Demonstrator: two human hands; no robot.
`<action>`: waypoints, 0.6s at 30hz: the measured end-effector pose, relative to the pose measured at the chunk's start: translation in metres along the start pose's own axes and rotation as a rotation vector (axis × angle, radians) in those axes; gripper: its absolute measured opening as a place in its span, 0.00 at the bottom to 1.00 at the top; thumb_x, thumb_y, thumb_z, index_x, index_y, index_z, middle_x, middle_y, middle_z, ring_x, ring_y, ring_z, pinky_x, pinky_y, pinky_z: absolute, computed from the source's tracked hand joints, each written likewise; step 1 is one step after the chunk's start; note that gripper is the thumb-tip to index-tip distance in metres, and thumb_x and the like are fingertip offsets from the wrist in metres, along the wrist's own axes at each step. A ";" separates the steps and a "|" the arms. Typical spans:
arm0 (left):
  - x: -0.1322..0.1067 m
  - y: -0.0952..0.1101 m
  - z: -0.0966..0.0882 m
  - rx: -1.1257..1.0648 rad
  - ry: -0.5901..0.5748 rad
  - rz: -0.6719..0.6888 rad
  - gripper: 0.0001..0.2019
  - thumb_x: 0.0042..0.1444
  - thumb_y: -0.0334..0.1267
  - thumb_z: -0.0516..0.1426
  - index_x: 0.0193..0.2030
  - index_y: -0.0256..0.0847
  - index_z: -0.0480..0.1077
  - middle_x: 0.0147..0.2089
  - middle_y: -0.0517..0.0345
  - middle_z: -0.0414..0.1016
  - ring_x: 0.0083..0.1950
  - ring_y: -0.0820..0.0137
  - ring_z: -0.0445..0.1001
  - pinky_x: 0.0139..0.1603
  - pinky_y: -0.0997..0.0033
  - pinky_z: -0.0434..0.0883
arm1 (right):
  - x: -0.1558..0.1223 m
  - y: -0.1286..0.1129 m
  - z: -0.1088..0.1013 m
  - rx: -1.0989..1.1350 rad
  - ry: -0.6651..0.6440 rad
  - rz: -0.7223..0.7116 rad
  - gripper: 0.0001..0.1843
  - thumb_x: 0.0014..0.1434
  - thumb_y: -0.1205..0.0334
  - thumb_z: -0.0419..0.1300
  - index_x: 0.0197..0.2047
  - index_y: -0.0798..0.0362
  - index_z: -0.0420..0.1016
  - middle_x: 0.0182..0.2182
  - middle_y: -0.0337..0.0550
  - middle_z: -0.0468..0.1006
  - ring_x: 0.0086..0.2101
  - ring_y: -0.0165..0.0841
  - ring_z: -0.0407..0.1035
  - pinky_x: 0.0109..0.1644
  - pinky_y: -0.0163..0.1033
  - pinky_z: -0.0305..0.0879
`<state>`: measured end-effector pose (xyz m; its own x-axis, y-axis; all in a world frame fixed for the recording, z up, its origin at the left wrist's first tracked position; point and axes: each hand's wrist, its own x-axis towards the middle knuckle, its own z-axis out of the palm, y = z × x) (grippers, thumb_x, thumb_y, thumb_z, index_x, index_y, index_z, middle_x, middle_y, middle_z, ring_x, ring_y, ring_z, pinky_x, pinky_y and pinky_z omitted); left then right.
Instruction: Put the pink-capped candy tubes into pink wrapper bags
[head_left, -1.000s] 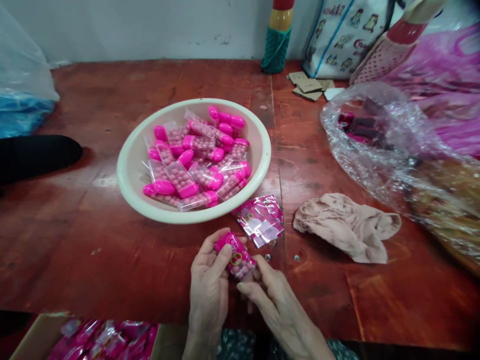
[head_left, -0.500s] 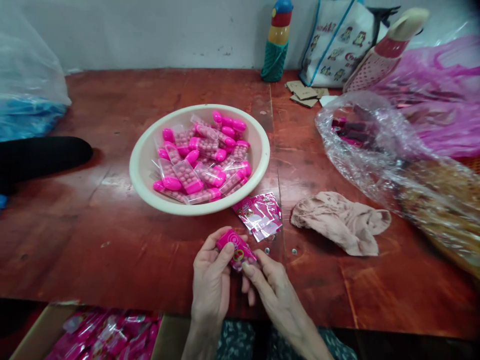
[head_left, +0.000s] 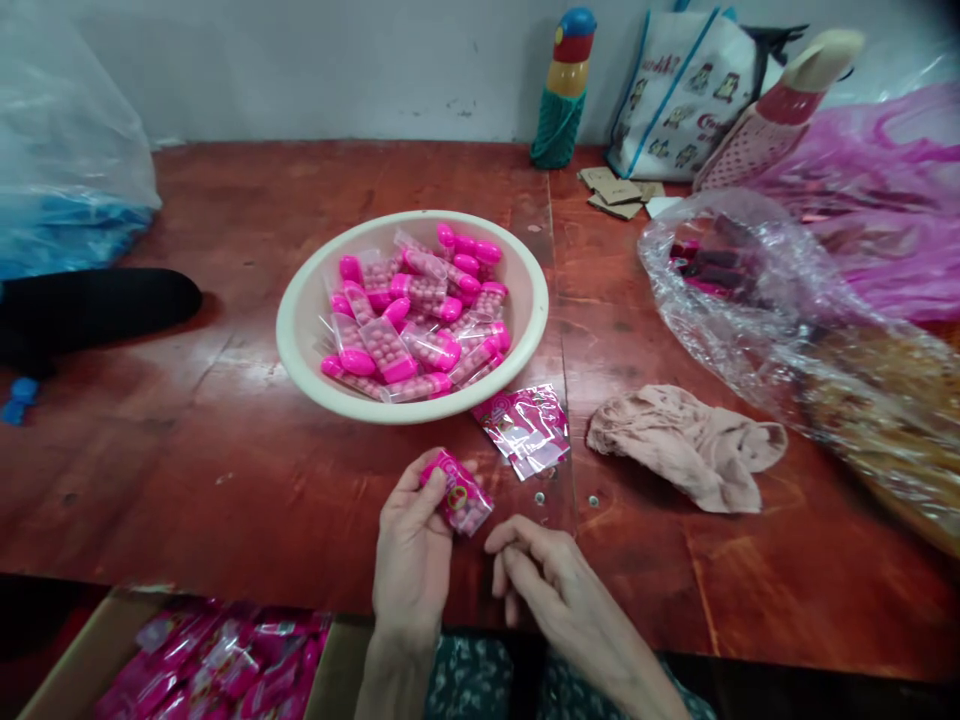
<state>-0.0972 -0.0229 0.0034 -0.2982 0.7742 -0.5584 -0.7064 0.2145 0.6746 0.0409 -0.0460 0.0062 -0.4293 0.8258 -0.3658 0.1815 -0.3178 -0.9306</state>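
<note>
My left hand [head_left: 411, 545] is closed on a small clear candy container [head_left: 459, 494] with pink balls inside and a printed pink wrapper around it. Just to the right is my right hand [head_left: 541, 572], apart from the container, its fingers loosely bent with nothing seen in them. Beyond both hands stands a cream bowl [head_left: 294, 372] holding several clear containers [head_left: 386, 350] of pink balls with bright pink caps. Flat printed pink wrappers [head_left: 525, 430] lie by the bowl's near right edge.
A cardboard box [head_left: 90, 655] of wrapped pink packs sits below the table's front edge. To the right lie a crumpled cloth [head_left: 686, 445] and a clear plastic bag [head_left: 757, 330]. A bottle [head_left: 561, 95] and a white bag [head_left: 679, 100] stand by the wall. A black object [head_left: 112, 308] is at left.
My right hand has let go of the wrapped container and drawn away from it. The container stays in my left hand. The whole view has shifted slightly.
</note>
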 end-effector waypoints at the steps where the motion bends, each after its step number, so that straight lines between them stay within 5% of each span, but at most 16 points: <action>1: 0.001 0.001 0.000 -0.011 0.018 0.031 0.10 0.49 0.30 0.61 0.40 0.36 0.69 0.33 0.53 0.79 0.35 0.69 0.77 0.36 0.73 0.73 | 0.001 0.000 -0.001 0.010 0.032 -0.017 0.10 0.64 0.59 0.46 0.41 0.53 0.66 0.25 0.36 0.70 0.22 0.26 0.65 0.27 0.31 0.62; 6: -0.006 -0.002 0.005 0.028 -0.019 0.055 0.12 0.48 0.31 0.62 0.41 0.37 0.69 0.33 0.54 0.78 0.34 0.68 0.77 0.31 0.74 0.73 | 0.011 -0.001 0.011 0.015 0.233 -0.082 0.19 0.58 0.53 0.56 0.50 0.51 0.65 0.32 0.41 0.74 0.29 0.31 0.68 0.31 0.33 0.65; 10: -0.012 -0.008 0.008 0.042 -0.048 -0.010 0.13 0.48 0.32 0.61 0.42 0.39 0.67 0.32 0.54 0.78 0.30 0.65 0.77 0.22 0.74 0.71 | 0.011 0.005 0.016 0.069 0.162 -0.053 0.16 0.61 0.54 0.52 0.50 0.51 0.67 0.29 0.40 0.74 0.28 0.31 0.69 0.32 0.34 0.65; 13: -0.008 -0.009 0.007 0.010 -0.034 -0.003 0.13 0.48 0.32 0.62 0.42 0.39 0.67 0.33 0.54 0.78 0.31 0.66 0.77 0.27 0.71 0.72 | 0.009 0.008 0.011 0.151 0.051 -0.054 0.15 0.63 0.58 0.49 0.50 0.53 0.66 0.29 0.39 0.72 0.26 0.29 0.68 0.35 0.35 0.66; 18: 0.001 -0.007 0.003 -0.008 0.029 0.110 0.11 0.49 0.32 0.61 0.40 0.37 0.68 0.35 0.53 0.79 0.38 0.67 0.77 0.38 0.70 0.72 | 0.013 0.004 0.012 0.277 0.102 -0.083 0.16 0.63 0.59 0.50 0.54 0.52 0.61 0.33 0.40 0.71 0.28 0.28 0.69 0.34 0.36 0.67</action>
<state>-0.0911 -0.0222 -0.0003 -0.3926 0.7750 -0.4953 -0.6733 0.1247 0.7288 0.0257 -0.0422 -0.0020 -0.3393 0.8923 -0.2979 -0.1043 -0.3505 -0.9307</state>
